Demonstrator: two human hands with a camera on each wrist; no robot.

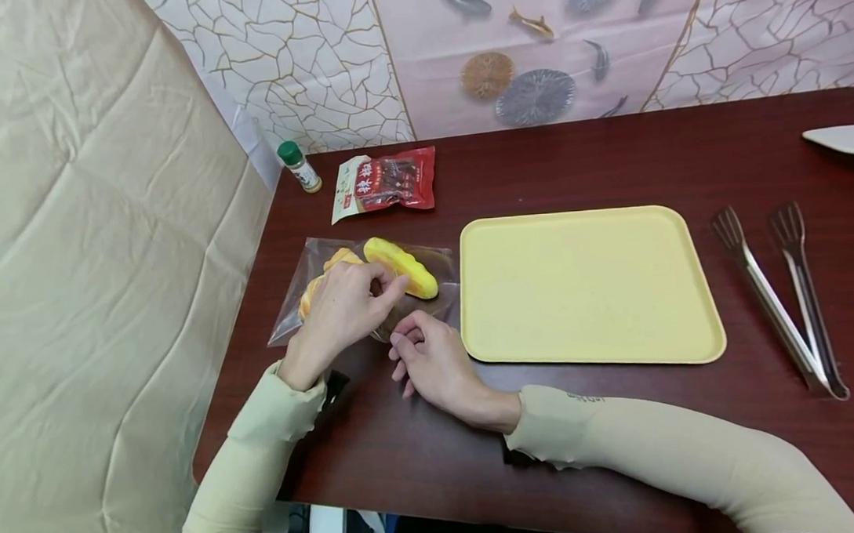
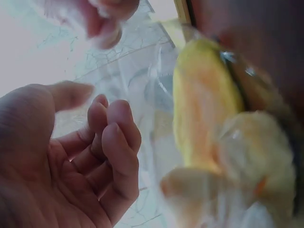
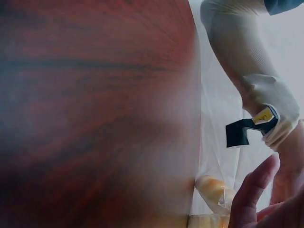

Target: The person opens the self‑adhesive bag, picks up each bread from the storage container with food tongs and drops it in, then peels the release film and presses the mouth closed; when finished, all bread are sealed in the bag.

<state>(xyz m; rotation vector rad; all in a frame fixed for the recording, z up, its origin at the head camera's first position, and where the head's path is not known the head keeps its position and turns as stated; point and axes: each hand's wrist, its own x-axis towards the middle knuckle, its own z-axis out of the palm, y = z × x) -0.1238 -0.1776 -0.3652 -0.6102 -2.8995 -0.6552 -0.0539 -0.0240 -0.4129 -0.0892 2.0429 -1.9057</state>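
Clear plastic makes the bag [image 1: 284,326] look light, limp and slippery; its bread-like pieces [image 1: 401,267] (likely soft, easily dented) suggest pinching only the loose film edge. It lies beneath the loosely bent, empty fingers of the left hand [image 1: 347,304] and beside those of the right hand [image 1: 441,368], whose grip, if any, I cannot tell
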